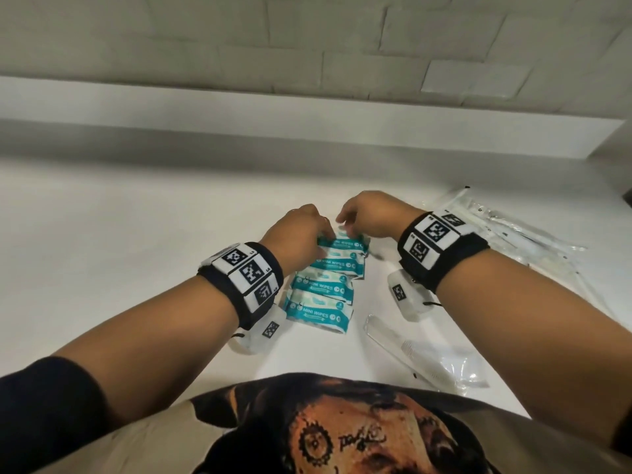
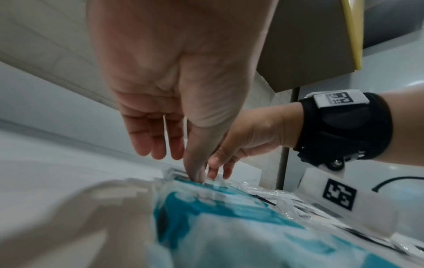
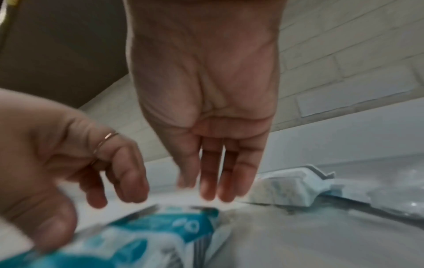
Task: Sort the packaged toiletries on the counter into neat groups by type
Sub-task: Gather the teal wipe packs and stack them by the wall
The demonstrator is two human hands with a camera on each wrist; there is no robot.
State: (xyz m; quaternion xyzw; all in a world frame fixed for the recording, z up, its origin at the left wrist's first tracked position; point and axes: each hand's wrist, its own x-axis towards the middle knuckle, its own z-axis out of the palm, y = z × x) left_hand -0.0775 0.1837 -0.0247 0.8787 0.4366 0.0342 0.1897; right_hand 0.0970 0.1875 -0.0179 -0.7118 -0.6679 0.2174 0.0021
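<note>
1. Left hand (image 1: 301, 234), just left of frame centre in the head view, reaches down onto the far end of the farthest wipes pack (image 1: 343, 246). In the left wrist view its thumb (image 2: 195, 166) presses on the pack's crinkled end seam while the other fingers hang loose and apart, gripping nothing.
2. Centre of the frame: four teal "MINI WIPES" packs (image 1: 321, 289) lie in an overlapping column on the white counter (image 1: 119, 241), running from the hands toward the lower centre.
3. Right hand (image 1: 369, 213), just right of centre, hovers over the same far pack. Its fingers (image 3: 220, 172) point down, straight and slightly spread; whether the tips touch the wrapper cannot be told through the blur.
4. Right side: clear-wrapped items (image 1: 513, 230) lie at mid right, and a clear-wrapped comb (image 1: 420, 350) lies lower right, well apart from them.
5. Risks, as a judgement: the wrappers look slick, so a push from one side could skew the pack or fan the overlapping column out of line. A wrist camera housing (image 1: 407, 295) hanging low beside the packs could drag a neighbour. The comb, apart from the other clear packets, could be overlooked.
</note>
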